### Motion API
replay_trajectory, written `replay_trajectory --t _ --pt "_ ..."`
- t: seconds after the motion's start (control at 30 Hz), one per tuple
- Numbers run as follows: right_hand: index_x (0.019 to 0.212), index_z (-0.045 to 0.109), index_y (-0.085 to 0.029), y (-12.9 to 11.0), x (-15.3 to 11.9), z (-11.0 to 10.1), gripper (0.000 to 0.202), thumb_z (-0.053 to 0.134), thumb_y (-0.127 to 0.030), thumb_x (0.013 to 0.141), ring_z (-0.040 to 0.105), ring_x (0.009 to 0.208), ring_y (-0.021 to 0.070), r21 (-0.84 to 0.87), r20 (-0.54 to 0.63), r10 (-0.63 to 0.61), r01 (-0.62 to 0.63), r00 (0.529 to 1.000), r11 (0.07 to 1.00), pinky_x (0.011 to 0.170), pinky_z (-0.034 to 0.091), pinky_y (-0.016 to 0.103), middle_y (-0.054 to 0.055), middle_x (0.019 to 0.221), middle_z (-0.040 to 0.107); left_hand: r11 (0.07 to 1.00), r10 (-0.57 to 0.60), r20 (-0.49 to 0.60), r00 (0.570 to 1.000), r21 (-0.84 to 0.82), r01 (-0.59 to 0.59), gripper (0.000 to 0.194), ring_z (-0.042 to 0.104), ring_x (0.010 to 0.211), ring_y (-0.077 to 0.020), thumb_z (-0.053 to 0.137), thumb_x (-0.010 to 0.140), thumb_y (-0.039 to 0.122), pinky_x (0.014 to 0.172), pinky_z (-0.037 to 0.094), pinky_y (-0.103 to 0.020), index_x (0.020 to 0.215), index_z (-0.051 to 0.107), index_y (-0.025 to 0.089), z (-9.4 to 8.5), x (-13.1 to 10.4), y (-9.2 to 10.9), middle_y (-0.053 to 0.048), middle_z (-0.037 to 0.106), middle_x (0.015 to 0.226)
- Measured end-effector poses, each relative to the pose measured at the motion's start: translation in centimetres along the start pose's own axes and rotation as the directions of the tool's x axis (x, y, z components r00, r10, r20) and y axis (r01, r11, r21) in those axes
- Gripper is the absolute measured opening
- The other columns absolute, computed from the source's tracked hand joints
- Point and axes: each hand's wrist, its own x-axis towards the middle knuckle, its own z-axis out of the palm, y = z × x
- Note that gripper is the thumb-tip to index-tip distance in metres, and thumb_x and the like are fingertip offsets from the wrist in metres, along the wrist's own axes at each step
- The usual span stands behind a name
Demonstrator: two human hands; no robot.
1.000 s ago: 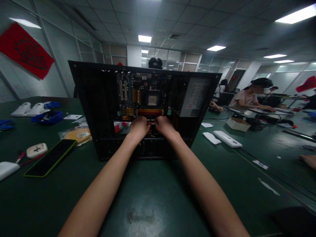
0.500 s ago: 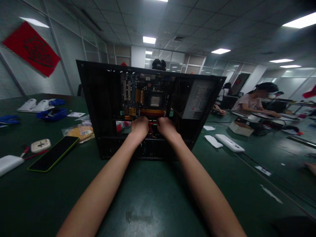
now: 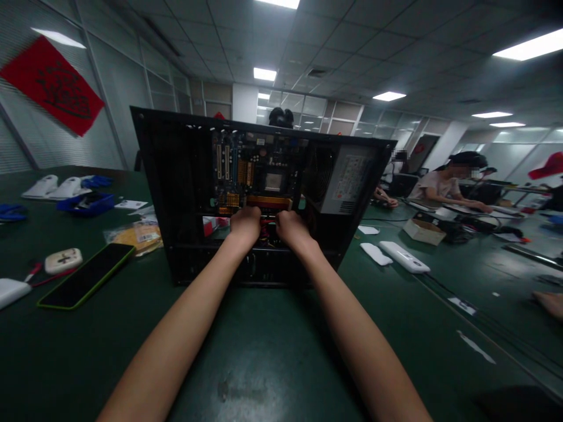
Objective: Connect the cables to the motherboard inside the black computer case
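Note:
A black computer case (image 3: pixel 176 176) stands upright on its edge before me, its open side facing me. Inside are the motherboard (image 3: pixel 252 161), with a bare silver processor spot, and a grey power supply (image 3: pixel 349 180) at the right. My left hand (image 3: pixel 245 227) is closed just below the memory slots (image 3: pixel 275 202). My right hand (image 3: pixel 294 227) is curled beside it, at the same height. Red and dark cables (image 3: pixel 266 230) show in the gap between the hands. The fingertips point away from me, so what they grip is hidden.
On the green table (image 3: pixel 264 346), a phone (image 3: pixel 88 278), a white device, a plastic bag (image 3: pixel 136 236) and a blue tray (image 3: pixel 85 203) lie left. A white power bank-like object (image 3: pixel 403 257) and a small box (image 3: pixel 424 230) are right. Another person (image 3: pixel 444 184) sits farther right.
The whole view has shifted slightly, so the case and table items appear a little further left. Both hands stay closed at the same place inside the case.

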Motion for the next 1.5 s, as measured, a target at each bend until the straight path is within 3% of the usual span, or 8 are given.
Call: replay_trajectory --t 0.2,0.5,0.67,0.93,1.17,1.5 --pt "0.112 0.071 -0.014 0.1 0.0 0.2 0.029 0.045 -0.019 0.099 0.067 0.103 0.0262 -0.004 -0.018 0.033 -0.033 0.999 0.999 0.086 0.05 0.03 0.018 0.109 0.07 0.999 0.013 -0.066 0.998 -0.041 -0.016 0.032 0.068 0.104 -0.0333 0.046 0.092 0.02 0.085 0.055 -0.04 0.112 0.07 0.013 0.6 0.1 -0.2 -0.02 0.071 0.107" --pt "0.112 0.07 -0.015 0.2 0.0 0.4 0.031 0.042 -0.023 0.101 0.068 0.101 0.0261 -0.009 -0.031 0.037 -0.037 0.999 0.999 0.086 0.05 0.032 0.018 0.108 0.07 0.999 -0.004 -0.041 0.999 -0.045 0.002 0.032 0.069 0.103 -0.0318 0.041 0.093 0.016 0.085 0.054 -0.039 0.109 0.069 0.01 0.1 -0.5 0.2 -0.021 0.07 0.106" --pt "0.11 0.071 -0.014 0.1 -0.2 0.2 0.029 0.044 -0.021 0.099 0.068 0.101 0.0272 -0.034 -0.077 0.025 -0.028 0.997 0.999 0.086 0.05 0.032 0.018 0.108 0.07 0.996 0.037 -0.118 0.992 -0.074 -0.046 0.031 0.069 0.1 -0.03 0.042 0.097 0.027 0.083 0.054 -0.038 0.118 0.06 0.013 0.1 -0.8 0.5 -0.017 0.07 0.105" --pt "0.111 0.071 -0.013 -0.1 -0.1 0.2 0.029 0.046 -0.02 0.097 0.068 0.102 0.0275 -0.012 -0.045 0.024 -0.025 0.999 1.0 0.085 0.05 0.031 0.019 0.109 0.069 0.99 0.108 -0.109 0.988 -0.076 -0.117 0.034 0.068 0.1 -0.0293 0.052 0.094 0.039 0.082 0.053 -0.036 0.118 0.054 0.014 0.5 -1.3 0.3 -0.016 0.069 0.107" --pt "0.112 0.07 -0.013 0.0 0.0 0.3 0.031 0.043 -0.02 0.098 0.068 0.101 0.025 0.002 -0.025 0.034 -0.034 0.999 0.999 0.085 0.05 0.029 0.019 0.108 0.07 0.975 0.189 -0.065 0.98 -0.109 -0.196 0.022 0.067 0.102 -0.0271 0.055 0.092 0.029 0.084 0.052 -0.033 0.11 0.06 0.017 0.8 -1.0 -0.2 -0.014 0.069 0.109" --pt "0.111 0.07 -0.013 -0.1 -0.2 0.2 0.031 0.043 -0.02 0.098 0.068 0.1 0.0265 -0.013 -0.036 0.025 -0.026 0.999 1.0 0.084 0.05 0.031 0.019 0.107 0.07 0.976 0.17 -0.034 0.985 -0.132 -0.173 0.025 0.066 0.102 -0.0272 0.057 0.092 0.03 0.083 0.052 -0.033 0.112 0.062 0.016 0.7 -1.2 -0.2 -0.014 0.069 0.111"
